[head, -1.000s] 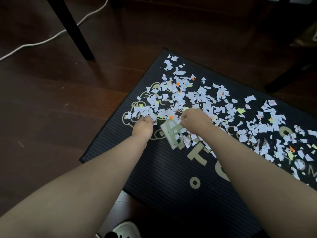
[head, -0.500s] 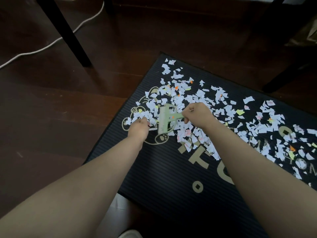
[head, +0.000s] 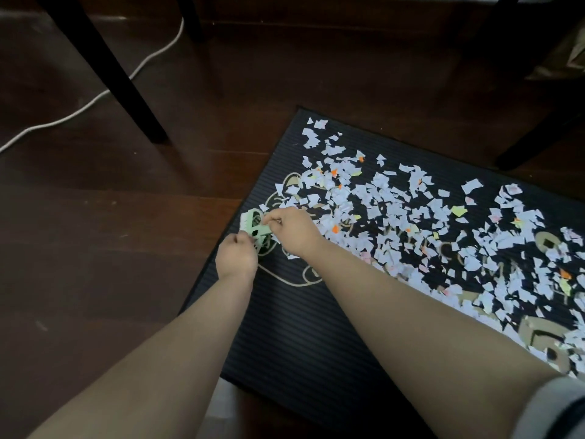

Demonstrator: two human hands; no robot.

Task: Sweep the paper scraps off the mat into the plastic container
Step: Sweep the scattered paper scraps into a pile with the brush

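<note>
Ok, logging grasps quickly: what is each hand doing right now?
Left hand: curled beside the small pale green plastic brush; grip cannot be told.
Right hand: pinches that brush.

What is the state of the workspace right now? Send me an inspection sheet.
Surface: black ribbed mat on a dark wood floor.
Job's things: paper scraps cover the mat's far and right parts; plastic container not in view.
Clutter: nothing seen.
Grippers: right hand pinches a green tool at the mat's left edge; left hand, curled, appears to grip its lower end.
Cables: white cable lies on the floor at far left, off the mat.
Surroundings: dark furniture legs stand beyond the mat.
</note>
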